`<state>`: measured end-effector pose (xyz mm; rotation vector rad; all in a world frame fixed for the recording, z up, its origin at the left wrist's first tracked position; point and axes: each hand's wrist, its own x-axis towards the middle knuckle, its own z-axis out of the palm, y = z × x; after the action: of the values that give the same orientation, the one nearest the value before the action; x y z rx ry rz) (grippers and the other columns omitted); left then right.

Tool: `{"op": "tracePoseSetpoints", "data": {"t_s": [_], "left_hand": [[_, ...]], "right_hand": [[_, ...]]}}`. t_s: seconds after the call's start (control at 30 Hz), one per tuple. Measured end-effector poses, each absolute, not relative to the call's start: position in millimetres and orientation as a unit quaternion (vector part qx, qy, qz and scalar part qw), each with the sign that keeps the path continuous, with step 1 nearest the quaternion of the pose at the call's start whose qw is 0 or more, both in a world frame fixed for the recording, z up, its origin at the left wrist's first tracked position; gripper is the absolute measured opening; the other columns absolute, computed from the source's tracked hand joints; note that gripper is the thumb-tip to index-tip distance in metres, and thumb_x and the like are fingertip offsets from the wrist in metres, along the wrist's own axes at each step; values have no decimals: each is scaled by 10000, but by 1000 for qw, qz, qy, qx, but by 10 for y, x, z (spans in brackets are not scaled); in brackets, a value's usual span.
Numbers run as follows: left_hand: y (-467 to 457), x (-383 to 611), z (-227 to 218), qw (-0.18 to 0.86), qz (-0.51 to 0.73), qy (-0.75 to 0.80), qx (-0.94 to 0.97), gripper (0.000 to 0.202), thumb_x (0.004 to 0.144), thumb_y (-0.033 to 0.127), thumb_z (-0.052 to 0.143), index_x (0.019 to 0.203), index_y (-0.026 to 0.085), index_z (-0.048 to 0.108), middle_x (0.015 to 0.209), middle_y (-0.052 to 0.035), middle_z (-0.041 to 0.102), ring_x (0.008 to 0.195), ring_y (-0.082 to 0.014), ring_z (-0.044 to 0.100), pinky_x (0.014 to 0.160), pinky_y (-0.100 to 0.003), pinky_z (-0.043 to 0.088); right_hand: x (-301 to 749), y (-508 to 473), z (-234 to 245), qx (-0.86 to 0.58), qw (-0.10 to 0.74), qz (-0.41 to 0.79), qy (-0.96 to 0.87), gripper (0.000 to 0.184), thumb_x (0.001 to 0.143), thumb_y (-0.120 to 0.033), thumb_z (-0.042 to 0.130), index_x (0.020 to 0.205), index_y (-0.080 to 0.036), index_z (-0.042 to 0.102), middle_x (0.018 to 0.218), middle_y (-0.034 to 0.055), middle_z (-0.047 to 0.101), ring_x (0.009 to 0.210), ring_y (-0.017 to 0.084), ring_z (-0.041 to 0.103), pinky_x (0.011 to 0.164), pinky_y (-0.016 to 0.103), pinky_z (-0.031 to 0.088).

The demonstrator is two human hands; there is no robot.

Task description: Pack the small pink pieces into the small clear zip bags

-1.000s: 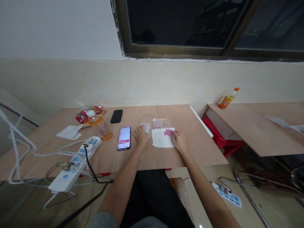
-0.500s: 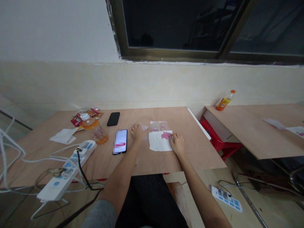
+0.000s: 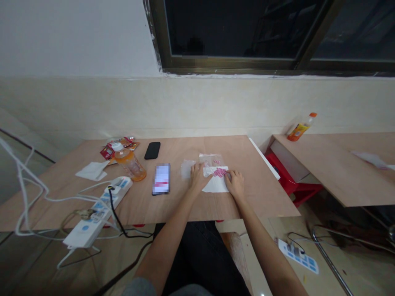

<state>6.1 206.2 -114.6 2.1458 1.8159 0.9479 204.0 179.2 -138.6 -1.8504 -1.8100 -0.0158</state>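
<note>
My left hand [image 3: 197, 176] is over the left part of a white paper sheet [image 3: 216, 186], pinching the edge of a clear plastic bag [image 3: 188, 169]. My right hand [image 3: 235, 183] grips the sheet's right edge, right next to a small heap of pink tablets [image 3: 220, 172]. Just behind the sheet lies a second clear bag [image 3: 210, 159] with a few pink tablets inside. My left fingers hide part of the sheet and bag.
On the wooden table [image 3: 182, 205] lie a phone with a blurred screen [image 3: 161, 179], a black phone [image 3: 152, 150], an orange plastic bottle [image 3: 129, 165], a tissue [image 3: 92, 171], red wrappers [image 3: 119, 145] and a white power strip [image 3: 98, 209] with cables.
My left hand has moved right from beside the clear bag onto the paper sheet, and the bag's film now reaches toward the tablets. My right hand stays at the sheet's edge.
</note>
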Motion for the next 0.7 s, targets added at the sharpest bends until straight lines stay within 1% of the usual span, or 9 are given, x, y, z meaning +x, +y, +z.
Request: {"op": "tracePoseSetpoints", "data": {"t_s": [0.17,0.4,0.5,0.7], "left_hand": [[2051,118,-1366,120,336,556,751,603,779,454,692,1291,204,495,1251,-99,558,1189,-276,474,1036,-399,388],[2060,88,-1420,139,358,527,758,443,814,449,664,1186,222,588,1148,-70,641,1119,-238,551,1012,-385,410],[2046,76,-1404,147,370,525,752,413,813,449,670,1159,232,608,1126,-57,650,1097,-227,561,993,-371,422],[2039,63,-1390,170,384,533,735,429,765,422,727,1133,223,632,1111,-55,654,1088,-231,561,958,-366,442]], "right_hand": [[2047,1799,-1396,-691,268,-4,-671,281,943,-307,444,1071,-196,669,1038,103,630,971,246,500,791,330,328],[2061,1818,-1400,-700,261,-1,-665,235,918,-299,485,1023,-189,664,1022,104,625,963,246,483,792,330,327],[2059,1816,-1411,-704,257,-8,-662,237,915,-319,493,1019,-186,659,1015,104,619,967,250,477,795,335,325],[2049,1799,-1419,-706,245,-20,-664,251,913,-365,497,996,-197,665,987,104,605,974,260,470,782,343,322]]}}
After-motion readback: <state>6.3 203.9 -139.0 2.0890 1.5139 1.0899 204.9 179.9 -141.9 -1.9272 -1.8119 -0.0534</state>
